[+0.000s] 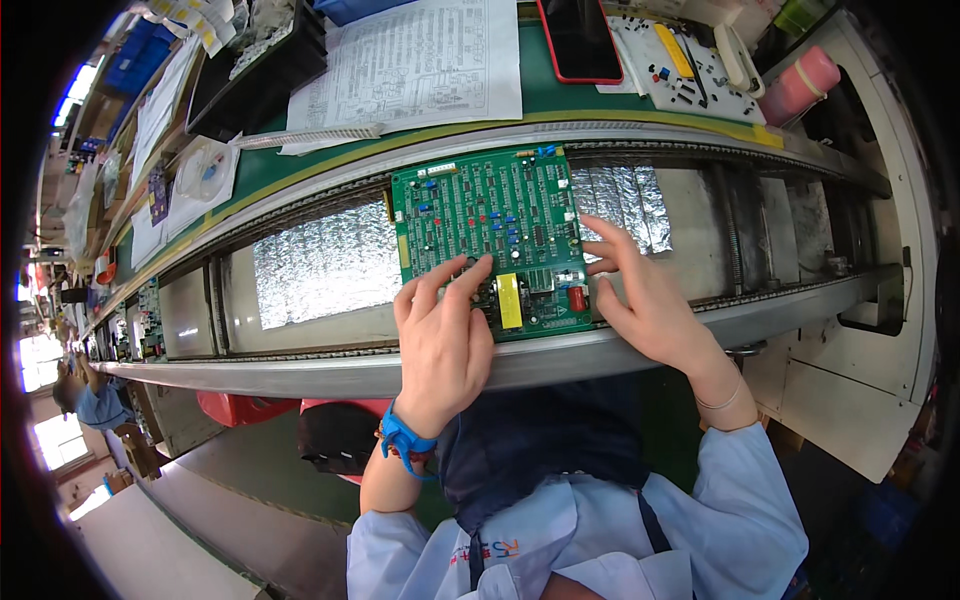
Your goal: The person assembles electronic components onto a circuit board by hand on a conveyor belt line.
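A green circuit board (470, 215) full of small parts lies across the two rails of a conveyor (330, 372). A yellow-wrapped transformer (510, 300) and a red capacitor (577, 298) stand near its front edge. My left hand (443, 335) rests over the board's front left part, its fingers bent and apart, the tips among the components; no held part shows. At the board's right edge is my right hand (640, 295), fingers spread, with the tips at or close to that edge. A blue wrist strap (404, 438) circles my left wrist.
Beyond the conveyor lie a printed diagram sheet (410, 70), a red-edged phone (580, 40) and a white board with loose small parts (690, 75). A black bin (255, 80) stands at the far left, a pink bottle (803, 85) at the far right. Foil sheet (325, 265) lies between the rails.
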A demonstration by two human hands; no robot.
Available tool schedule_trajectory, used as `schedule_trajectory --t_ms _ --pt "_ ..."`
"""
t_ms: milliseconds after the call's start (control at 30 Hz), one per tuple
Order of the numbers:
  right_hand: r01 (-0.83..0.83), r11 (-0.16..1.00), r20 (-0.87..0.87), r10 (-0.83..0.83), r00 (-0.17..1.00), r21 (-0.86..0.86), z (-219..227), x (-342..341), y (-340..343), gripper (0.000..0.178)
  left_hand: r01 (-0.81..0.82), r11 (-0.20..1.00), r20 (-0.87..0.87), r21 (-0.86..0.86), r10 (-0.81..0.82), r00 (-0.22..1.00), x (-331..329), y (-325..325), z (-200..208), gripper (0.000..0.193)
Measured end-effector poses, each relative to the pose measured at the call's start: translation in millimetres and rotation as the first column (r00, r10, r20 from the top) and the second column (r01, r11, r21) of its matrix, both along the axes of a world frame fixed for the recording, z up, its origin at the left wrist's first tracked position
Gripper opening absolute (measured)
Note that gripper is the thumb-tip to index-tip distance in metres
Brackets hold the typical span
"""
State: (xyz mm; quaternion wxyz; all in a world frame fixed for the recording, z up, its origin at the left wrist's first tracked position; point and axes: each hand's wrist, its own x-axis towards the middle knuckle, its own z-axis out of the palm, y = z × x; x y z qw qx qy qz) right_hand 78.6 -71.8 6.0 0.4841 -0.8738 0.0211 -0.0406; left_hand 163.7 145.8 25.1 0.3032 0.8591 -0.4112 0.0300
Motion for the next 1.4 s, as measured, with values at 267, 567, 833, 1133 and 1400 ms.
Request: schedule_trajectory --t_ms 267,567,833,1133,1400 --pt "0.073 0.991 -0.023 -0.077 0.997 -0.115 1.5 -0.1 -10.2 0.054 -0.096 0.879 0.107 -0.467 0.164 0.981 27.5 24.4 14.8 0.035" --pt "-0.035 0.993 0.189 0.057 0.98 -0.116 8.3 8.6 -0.2 0.043 -0.277 0.55 -0.026 -0.788 0.419 0.908 93.8 32.6 11.6 0.026" --pt "-0.03 0.985 0.141 0.055 0.989 -0.173 5.2 18.4 4.0 0.037 -0.25 0.657 -0.03 -0.711 0.327 0.945 105.4 37.2 -19.5 0.028" --pt "0.02 0.94 0.106 0.017 0.994 -0.34 10.5 33.7 14.0 0.035 -0.246 0.679 -0.078 -0.692 0.268 0.96 104.9 42.5 -22.9 0.026" --pt "0.104 0.94 0.156 -0.055 0.986 -0.326 19.3 46.4 6.5 0.036 -0.232 0.671 -0.11 -0.704 0.219 0.969 108.6 49.3 -26.6 0.023"
